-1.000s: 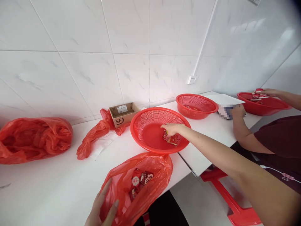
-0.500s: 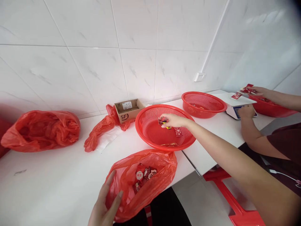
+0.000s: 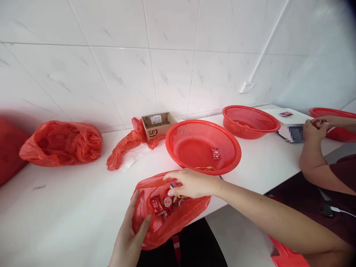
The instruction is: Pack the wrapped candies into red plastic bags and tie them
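Note:
A red plastic bag (image 3: 178, 226) gapes at the table's front edge, several small wrapped packets (image 3: 156, 204) inside. My left hand (image 3: 130, 226) lies against the bag's left side, thumb and fingers spread. Over the bag's mouth is my right hand (image 3: 191, 183), its fingers apart. A blue-and-yellow packet (image 3: 171, 186) shows behind its thumb; whether the thumb still touches it is unclear. Just beyond, a red mesh basket (image 3: 170, 148) contains a pink-red packet (image 3: 216, 153) and a gold-coloured wrapper (image 3: 205, 168) near its front rim.
A cardboard box (image 3: 155, 131) stands by the wall beside a crumpled red bag (image 3: 125, 146). Another red bag (image 3: 62, 142) is at left. Rightward are a second basket (image 3: 250, 129), a scale (image 3: 289, 119) bearing a packet, and a co-worker's hands (image 3: 318, 128).
My right hand has come from the basket down to the bag, its fingers loosening. Another red packet shows in the bag. The co-worker's hands moved right; a packet lies on the scale.

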